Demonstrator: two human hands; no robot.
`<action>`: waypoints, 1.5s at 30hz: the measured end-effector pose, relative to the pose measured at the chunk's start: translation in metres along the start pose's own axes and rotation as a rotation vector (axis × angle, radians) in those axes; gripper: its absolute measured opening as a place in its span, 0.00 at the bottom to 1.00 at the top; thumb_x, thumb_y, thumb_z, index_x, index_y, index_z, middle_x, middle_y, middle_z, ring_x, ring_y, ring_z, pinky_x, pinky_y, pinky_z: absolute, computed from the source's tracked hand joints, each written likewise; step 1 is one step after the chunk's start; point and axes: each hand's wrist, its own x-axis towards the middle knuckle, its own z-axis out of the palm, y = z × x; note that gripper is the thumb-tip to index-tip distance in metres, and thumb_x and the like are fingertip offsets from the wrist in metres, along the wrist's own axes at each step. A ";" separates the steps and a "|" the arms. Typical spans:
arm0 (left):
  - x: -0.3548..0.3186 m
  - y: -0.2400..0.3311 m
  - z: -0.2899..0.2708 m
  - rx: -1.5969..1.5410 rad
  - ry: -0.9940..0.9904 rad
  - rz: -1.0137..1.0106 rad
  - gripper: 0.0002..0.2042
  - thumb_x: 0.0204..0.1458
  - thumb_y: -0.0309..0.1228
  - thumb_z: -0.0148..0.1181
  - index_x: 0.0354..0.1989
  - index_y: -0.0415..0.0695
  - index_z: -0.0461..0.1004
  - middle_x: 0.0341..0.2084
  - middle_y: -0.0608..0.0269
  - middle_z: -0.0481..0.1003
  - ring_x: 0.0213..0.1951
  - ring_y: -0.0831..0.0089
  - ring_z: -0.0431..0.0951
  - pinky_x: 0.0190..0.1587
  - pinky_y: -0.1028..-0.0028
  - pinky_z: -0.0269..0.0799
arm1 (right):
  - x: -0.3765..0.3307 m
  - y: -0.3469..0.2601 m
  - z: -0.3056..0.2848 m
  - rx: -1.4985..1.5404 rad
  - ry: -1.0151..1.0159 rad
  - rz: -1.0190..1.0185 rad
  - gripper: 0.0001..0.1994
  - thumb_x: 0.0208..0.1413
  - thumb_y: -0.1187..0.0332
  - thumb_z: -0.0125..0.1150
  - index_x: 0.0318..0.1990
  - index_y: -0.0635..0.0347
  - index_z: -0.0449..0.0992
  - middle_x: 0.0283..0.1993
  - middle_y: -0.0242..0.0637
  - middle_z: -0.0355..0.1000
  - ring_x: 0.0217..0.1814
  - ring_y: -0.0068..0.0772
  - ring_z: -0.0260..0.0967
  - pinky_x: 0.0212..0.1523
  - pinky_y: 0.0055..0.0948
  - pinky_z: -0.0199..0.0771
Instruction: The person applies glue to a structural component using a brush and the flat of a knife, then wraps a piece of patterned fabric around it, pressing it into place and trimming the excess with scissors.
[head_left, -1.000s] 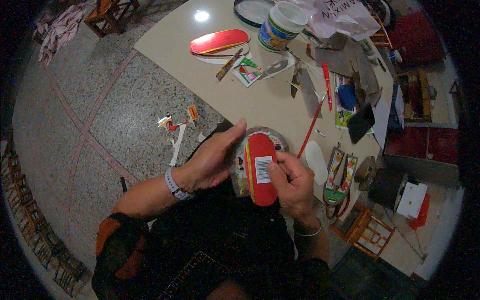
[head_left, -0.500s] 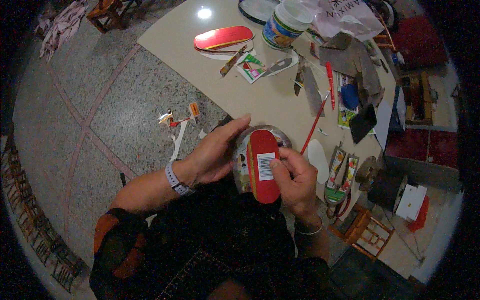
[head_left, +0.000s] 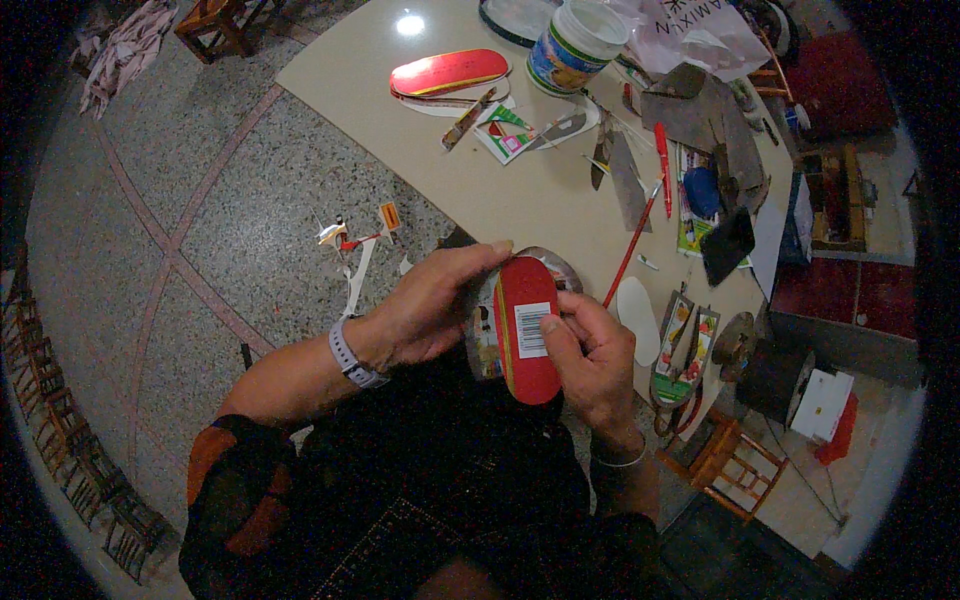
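My right hand (head_left: 592, 362) pinches a long red oval card piece (head_left: 530, 375), its thumb pressed on the white barcode label. Behind the red piece lies a wider oval sole-shaped piece (head_left: 486, 345) with a printed pattern and a greyish rim. My left hand (head_left: 435, 305), with a pale watch on its wrist, closes around the left edge of that wider piece; its fingertips are hidden behind it. Both pieces are held upright-lengthwise in front of my body, over the table's near edge. A white oval cutout (head_left: 637, 320) lies on the table just right of my right hand.
On the table (head_left: 400, 170) are a red oval stack (head_left: 450, 75), a glue tub (head_left: 575, 50), a red-handled brush (head_left: 632, 245), a red pen (head_left: 663, 160), a printed sole shape (head_left: 683, 355) and several dark scraps. Cut scraps (head_left: 360, 270) lie on the floor. A wooden chair (head_left: 738, 465) stands right.
Both hands stay nearly in place. The red piece shifts very slightly over the wider piece, and my left hand moves a little to the right. Nothing is let go.
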 end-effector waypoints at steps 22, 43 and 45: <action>-0.003 0.003 -0.006 0.710 0.021 0.370 0.15 0.62 0.36 0.51 0.44 0.35 0.76 0.35 0.66 0.78 0.38 0.82 0.73 0.43 0.78 0.71 | 0.000 0.000 0.000 0.009 0.003 0.008 0.14 0.58 0.66 0.56 0.47 0.64 0.73 0.34 0.46 0.78 0.35 0.32 0.78 0.36 0.32 0.76; -0.002 0.015 0.009 0.459 0.062 0.231 0.16 0.63 0.41 0.50 0.36 0.40 0.75 0.32 0.70 0.75 0.35 0.84 0.71 0.40 0.79 0.68 | 0.001 -0.003 -0.002 0.014 -0.011 -0.006 0.12 0.58 0.69 0.56 0.47 0.64 0.73 0.33 0.45 0.78 0.35 0.30 0.77 0.35 0.31 0.76; 0.000 0.014 0.008 0.516 0.074 0.236 0.16 0.63 0.41 0.50 0.35 0.40 0.75 0.30 0.70 0.75 0.33 0.85 0.70 0.39 0.80 0.68 | 0.002 -0.007 -0.003 0.001 -0.023 0.014 0.12 0.58 0.69 0.56 0.47 0.64 0.73 0.33 0.45 0.78 0.35 0.30 0.77 0.36 0.31 0.76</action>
